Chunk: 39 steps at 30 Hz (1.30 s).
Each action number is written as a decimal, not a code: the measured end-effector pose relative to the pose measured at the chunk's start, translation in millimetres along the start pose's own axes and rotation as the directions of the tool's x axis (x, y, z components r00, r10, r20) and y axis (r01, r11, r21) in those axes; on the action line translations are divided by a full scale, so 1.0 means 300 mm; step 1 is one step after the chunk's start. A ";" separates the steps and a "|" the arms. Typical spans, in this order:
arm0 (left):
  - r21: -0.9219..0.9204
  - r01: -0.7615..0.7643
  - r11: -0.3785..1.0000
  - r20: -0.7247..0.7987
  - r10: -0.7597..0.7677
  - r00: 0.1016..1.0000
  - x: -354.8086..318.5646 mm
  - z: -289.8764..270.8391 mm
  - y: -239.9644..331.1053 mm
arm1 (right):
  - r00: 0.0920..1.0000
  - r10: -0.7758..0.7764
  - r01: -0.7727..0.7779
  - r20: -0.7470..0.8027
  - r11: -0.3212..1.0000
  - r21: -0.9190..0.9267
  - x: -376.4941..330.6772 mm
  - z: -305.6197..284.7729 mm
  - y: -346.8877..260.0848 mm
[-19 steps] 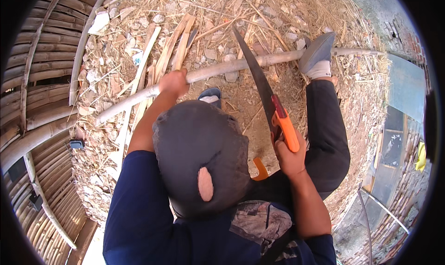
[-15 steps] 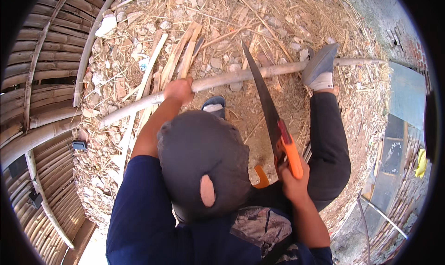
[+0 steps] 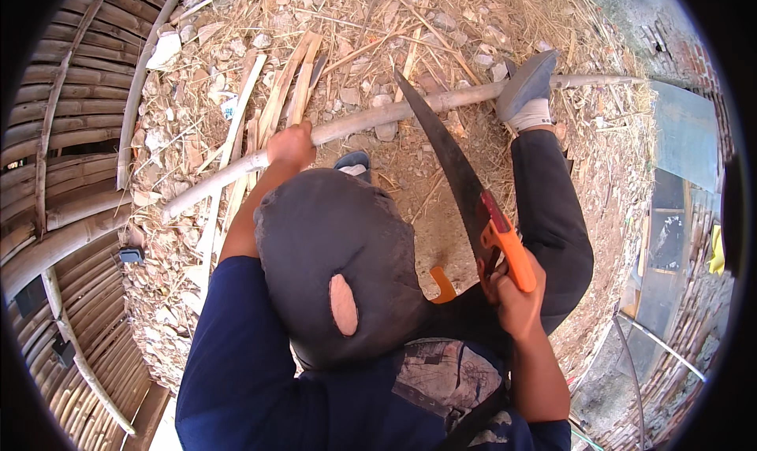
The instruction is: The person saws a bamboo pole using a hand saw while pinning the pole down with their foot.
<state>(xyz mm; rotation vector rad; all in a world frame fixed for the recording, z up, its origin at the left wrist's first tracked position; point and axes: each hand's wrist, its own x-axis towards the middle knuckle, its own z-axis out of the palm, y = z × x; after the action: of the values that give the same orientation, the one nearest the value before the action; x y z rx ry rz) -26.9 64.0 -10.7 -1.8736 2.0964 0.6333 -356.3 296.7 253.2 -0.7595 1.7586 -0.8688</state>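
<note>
A long pale wooden pole (image 3: 363, 121), perhaps bamboo, lies across the ground in front of me, its right end slightly farther away. My left hand (image 3: 290, 146) is closed around its left part. On the right, my shoe (image 3: 527, 88) rests on the pole. My right hand (image 3: 518, 297) grips the orange and red handle of a handsaw (image 3: 449, 155). The dark blade slants away to the left and crosses over the pole near its middle, the tip a little past it. Whether the teeth touch the wood I cannot tell.
Split wooden strips (image 3: 288, 84) lie beyond my left hand, among stones and straw. A slatted bamboo wall (image 3: 83, 124) stands at left. A curved orange piece (image 3: 443, 285) is beside my right knee. A bluish panel (image 3: 686, 132) leans at far right.
The saw has been drawn back slightly toward me, and its handle has swung right with my right hand. My left hand and shoe keep their places on the pole. The whole view has shifted a little.
</note>
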 end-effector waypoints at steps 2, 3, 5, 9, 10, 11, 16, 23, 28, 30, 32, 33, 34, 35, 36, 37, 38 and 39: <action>-0.031 0.013 0.999 0.009 -0.013 1.000 0.010 0.011 -0.016 | 0.995 0.017 -0.018 0.095 1.000 0.006 0.042 -0.021 -0.066; -0.044 0.000 0.999 0.020 0.001 1.000 0.001 0.002 -0.028 | 0.997 0.040 -0.039 0.070 0.999 -0.016 0.034 -0.016 -0.080; -0.050 0.000 0.999 0.036 0.001 0.999 -0.019 0.010 -0.039 | 0.998 0.054 -0.053 0.035 0.998 -0.030 0.000 0.012 -0.094; -0.023 0.004 1.000 -0.023 -0.005 1.000 -0.047 0.034 -0.010 | 0.994 0.109 -0.109 -0.005 0.994 0.015 -0.044 0.035 -0.135; -0.022 -0.013 1.000 -0.075 0.011 0.997 -0.047 0.060 -0.013 | 0.989 0.146 -0.145 -0.015 0.989 0.031 -0.044 0.029 -0.145; -0.014 -0.030 0.999 -0.124 0.028 0.992 -0.048 0.086 -0.023 | 0.992 0.126 -0.126 0.011 0.984 0.128 -0.041 0.020 -0.152; 0.017 -0.041 0.999 -0.187 0.043 0.981 -0.033 0.144 -0.043 | 0.995 -0.079 0.092 0.057 0.960 -0.264 -0.071 -0.043 -0.195; 0.007 0.003 1.000 -0.072 -0.002 0.997 -0.009 0.085 -0.015 | 0.965 -0.262 0.262 0.009 0.965 -0.009 -0.021 -0.261 -0.205; 0.003 0.015 1.000 0.047 -0.016 0.999 -0.004 -0.005 -0.013 | 0.976 -0.219 0.219 -0.005 0.974 0.056 0.211 -0.047 0.041; -0.004 0.015 1.000 0.099 -0.014 0.995 0.003 -0.048 -0.006 | 0.985 -0.171 0.170 0.011 0.982 0.084 0.301 0.009 0.130; -0.018 0.010 1.000 0.132 -0.007 0.991 0.014 -0.058 -0.008 | 0.991 -0.123 0.112 0.062 0.983 0.147 0.349 0.049 0.144; -0.026 0.007 1.000 0.139 -0.004 0.990 0.018 -0.057 -0.014 | 0.988 -0.143 0.133 0.065 0.982 0.132 0.366 0.066 0.155; -0.034 0.005 0.999 0.145 0.000 0.989 0.021 -0.057 -0.019 | 0.984 -0.163 0.154 0.070 0.981 0.116 0.382 0.081 0.169; -0.030 0.009 1.000 0.155 -0.004 0.988 0.021 -0.061 -0.016 | 0.980 -0.183 0.176 0.073 0.980 0.098 0.395 0.093 0.184; -0.026 0.012 1.000 0.164 -0.008 0.986 0.018 -0.072 -0.010 | 0.976 -0.209 0.202 0.065 0.974 0.101 0.408 0.106 0.205; -0.023 0.015 1.000 0.173 -0.011 0.985 0.017 -0.078 -0.006 | 0.970 -0.235 0.228 0.057 0.968 0.105 0.421 0.118 0.226; -0.027 0.015 1.000 0.178 -0.010 0.984 0.016 -0.076 -0.009 | 0.964 -0.259 0.253 0.052 0.961 0.109 0.425 0.129 0.236; -0.031 0.014 0.999 0.182 -0.009 0.983 0.021 -0.075 -0.012 | 0.967 -0.249 0.240 0.062 0.963 0.121 0.425 0.133 0.239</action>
<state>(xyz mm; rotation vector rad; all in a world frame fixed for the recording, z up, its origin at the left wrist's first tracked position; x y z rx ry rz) -22.2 47.6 5.4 -1.7697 1.9696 0.8076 -365.3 224.1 120.3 -0.9362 1.5554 -1.0801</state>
